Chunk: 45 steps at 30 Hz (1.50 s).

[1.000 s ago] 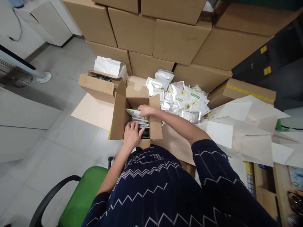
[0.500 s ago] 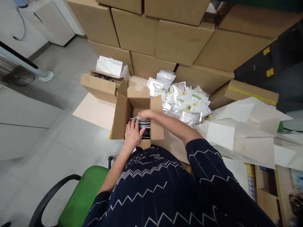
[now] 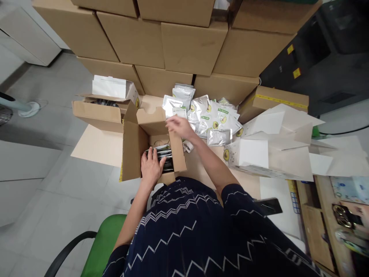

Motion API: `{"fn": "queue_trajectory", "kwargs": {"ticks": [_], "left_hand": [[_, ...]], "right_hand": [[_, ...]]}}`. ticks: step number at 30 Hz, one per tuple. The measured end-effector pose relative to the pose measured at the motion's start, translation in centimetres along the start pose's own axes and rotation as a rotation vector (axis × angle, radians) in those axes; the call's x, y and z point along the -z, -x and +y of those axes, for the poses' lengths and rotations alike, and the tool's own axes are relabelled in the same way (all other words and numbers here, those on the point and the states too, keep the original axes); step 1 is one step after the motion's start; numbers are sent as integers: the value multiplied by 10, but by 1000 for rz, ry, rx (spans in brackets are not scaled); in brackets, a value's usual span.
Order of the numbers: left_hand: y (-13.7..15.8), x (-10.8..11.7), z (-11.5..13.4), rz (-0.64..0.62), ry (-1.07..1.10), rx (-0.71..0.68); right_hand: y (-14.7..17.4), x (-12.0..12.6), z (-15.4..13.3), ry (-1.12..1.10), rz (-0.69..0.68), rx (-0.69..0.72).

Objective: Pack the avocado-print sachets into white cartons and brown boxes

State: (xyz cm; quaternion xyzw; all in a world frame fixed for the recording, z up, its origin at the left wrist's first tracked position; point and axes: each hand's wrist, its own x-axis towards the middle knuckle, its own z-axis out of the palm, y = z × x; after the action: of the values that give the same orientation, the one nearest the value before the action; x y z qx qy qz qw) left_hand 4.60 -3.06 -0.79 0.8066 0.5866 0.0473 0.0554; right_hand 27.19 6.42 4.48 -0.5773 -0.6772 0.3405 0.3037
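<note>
An open cardboard box stands right in front of me, its flaps folded outward. Flat sachets stand on edge in a row inside it. My left hand lies over these sachets with its fingers spread, pressing against the row. Above the box's right flap is my right hand, its fingers loosely stretched, slightly blurred and with nothing visible in them. Just beyond it spreads a pile of silver and white sachets printed with avocados, close to the fingers but apart from them.
Stacked cartons wall off the back. Left of my box stands another open carton. Unfolded white printed boxes lie on the right. A phone is by my right elbow, and a green chair stands at lower left.
My right hand has come up out of the box and over its right flap toward the sachet pile. My left hand stays on the row of sachets. The whole view has shifted.
</note>
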Motion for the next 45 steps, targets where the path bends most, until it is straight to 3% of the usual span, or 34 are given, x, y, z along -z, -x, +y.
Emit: {"fn": "queue_trajectory", "kwargs": {"ticks": [3, 4, 6, 8, 11, 15, 21, 27, 33, 36, 40, 42, 45], "left_hand": [[1, -1, 0, 19, 13, -6], [1, 0, 0, 19, 16, -10], [1, 0, 0, 18, 14, -12], [1, 1, 1, 13, 6, -9], [1, 3, 2, 1, -11, -12], [1, 6, 3, -9, -24, -18], [1, 5, 4, 2, -25, -12], [2, 4, 4, -1, 3, -2], [3, 5, 3, 6, 32, -7], [3, 6, 4, 9, 14, -10], [3, 5, 4, 2, 8, -7], [3, 5, 4, 0, 17, -3], [3, 5, 4, 2, 20, 0]], "right_hand": [[34, 35, 67, 181, 407, -472], [45, 41, 90, 280, 451, -670], [67, 43, 130, 406, 390, -1002], [82, 34, 157, 435, 328, -1121], [89, 14, 176, 447, 293, -1168], [82, -4, 181, 448, 323, -1177], [85, -17, 174, 524, 226, -1171], [108, -16, 163, 633, 166, -1008], [113, -11, 142, 677, 62, -953], [106, 3, 124, 694, 145, -959], [104, 48, 82, 710, 412, -880], [106, 76, 52, 698, 511, -742], [105, 109, 3, 581, 609, -372]]}}
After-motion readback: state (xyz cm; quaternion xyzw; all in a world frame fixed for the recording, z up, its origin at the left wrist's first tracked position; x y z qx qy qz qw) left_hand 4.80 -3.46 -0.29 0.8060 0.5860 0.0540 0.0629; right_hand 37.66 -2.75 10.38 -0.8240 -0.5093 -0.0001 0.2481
